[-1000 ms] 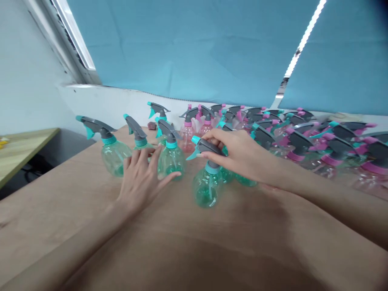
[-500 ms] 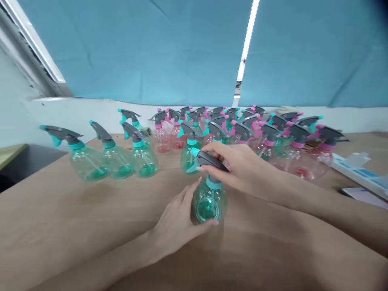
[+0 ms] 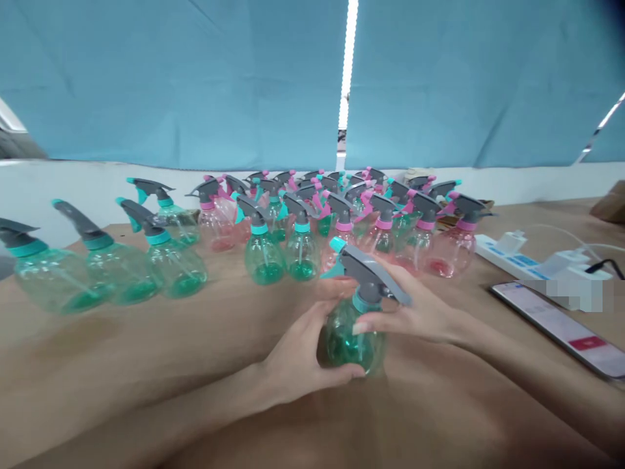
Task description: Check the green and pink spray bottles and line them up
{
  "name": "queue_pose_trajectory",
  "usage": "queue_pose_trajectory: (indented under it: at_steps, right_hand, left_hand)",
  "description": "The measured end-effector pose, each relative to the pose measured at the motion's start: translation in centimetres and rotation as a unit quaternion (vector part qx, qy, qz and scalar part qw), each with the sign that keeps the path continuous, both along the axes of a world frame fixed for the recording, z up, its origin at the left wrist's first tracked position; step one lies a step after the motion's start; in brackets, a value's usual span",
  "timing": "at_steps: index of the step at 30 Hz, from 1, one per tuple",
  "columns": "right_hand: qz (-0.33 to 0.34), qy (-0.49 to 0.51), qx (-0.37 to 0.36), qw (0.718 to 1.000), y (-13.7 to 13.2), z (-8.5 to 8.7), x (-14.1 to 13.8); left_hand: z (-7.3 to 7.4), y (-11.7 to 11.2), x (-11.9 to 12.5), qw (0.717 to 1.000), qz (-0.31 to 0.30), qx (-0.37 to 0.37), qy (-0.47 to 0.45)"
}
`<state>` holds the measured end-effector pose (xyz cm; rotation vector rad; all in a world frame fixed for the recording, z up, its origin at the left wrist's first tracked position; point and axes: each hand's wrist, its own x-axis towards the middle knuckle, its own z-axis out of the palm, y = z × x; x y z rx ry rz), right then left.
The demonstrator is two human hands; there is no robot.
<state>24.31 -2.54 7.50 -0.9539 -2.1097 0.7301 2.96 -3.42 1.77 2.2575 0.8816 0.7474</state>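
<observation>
Head view: your left hand (image 3: 297,358) and right hand (image 3: 420,316) both grip the green bottle (image 3: 349,345). Capped bottles (image 3: 263,254) crowd the desk's (image 3: 146,365) far edge.

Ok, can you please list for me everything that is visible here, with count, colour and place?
held spray bottle: one, green, grey trigger, front centre of table
green spray bottles: three, row at far left
bottle cluster: many, pink and green, back centre
power strip: one, white, right side
phone: one, lit screen, right of the hands
table: one, brown
curtain: blue, behind the table
left hand: one, cups the held bottle's body
right hand: one, grips its neck under the trigger
</observation>
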Motion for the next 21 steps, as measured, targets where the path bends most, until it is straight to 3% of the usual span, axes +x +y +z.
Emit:
queue_pose_trajectory:
  at_steps: [3, 7, 12, 16, 21]
  right_hand:
    - [-0.034, 0.030, -0.002, 0.999, -0.1, -0.4, -0.3]
    - [-0.044, 0.049, -0.028, 0.997, -0.7, 0.4, -1.0]
    - [-0.069, 0.058, -0.048, 0.995, -0.4, 0.9, -1.2]
    - [-0.051, 0.095, -0.013, 0.994, 0.9, 0.2, -0.7]
    - [-0.038, 0.088, 0.034, 0.995, 2.3, -0.4, -0.3]
  left_hand:
    - [-0.3, 0.6, 1.2, 0.999, -0.031, 0.019, -0.010]
    - [-0.4, 1.4, 2.0, 0.998, -0.063, 0.012, -0.015]
    - [-0.4, 2.7, 0.5, 0.993, -0.085, 0.023, 0.080]
    - [-0.7, 3.7, -1.8, 0.980, -0.047, 0.033, 0.192]
    - [-0.8, 4.5, -3.0, 0.968, -0.012, 0.043, 0.249]
